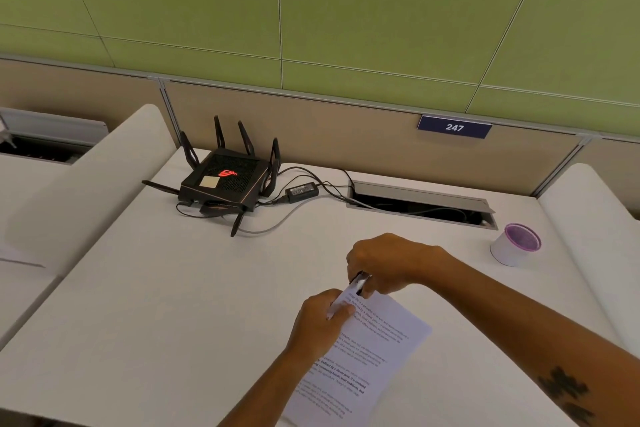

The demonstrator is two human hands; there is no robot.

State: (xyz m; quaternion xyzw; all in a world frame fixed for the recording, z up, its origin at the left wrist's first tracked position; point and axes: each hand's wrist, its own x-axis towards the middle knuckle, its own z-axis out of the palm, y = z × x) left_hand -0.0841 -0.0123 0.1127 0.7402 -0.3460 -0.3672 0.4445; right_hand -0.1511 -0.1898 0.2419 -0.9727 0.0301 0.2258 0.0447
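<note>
Left hand (318,321) fingers pinch printed sheets (375,357) by top corner; right hand (386,264) fingers pinch small black tool (360,283) there, mid table (173,288).

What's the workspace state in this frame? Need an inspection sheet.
Surface: white desk, set between white side dividers.
Job's things: printed sheets; small black clip-like item at their top corner, exact type unclear.
Clutter: black router with lit red logo, power adapter, white cup with purple rim.
Grippers: left hand pinches the sheets' top edge; right hand grips the clip-like item.
Cables: black leads and a grey cable run from the router side to the open cable hatch.
Surroundings: tan partition with number plate 247; green wall above.
</note>
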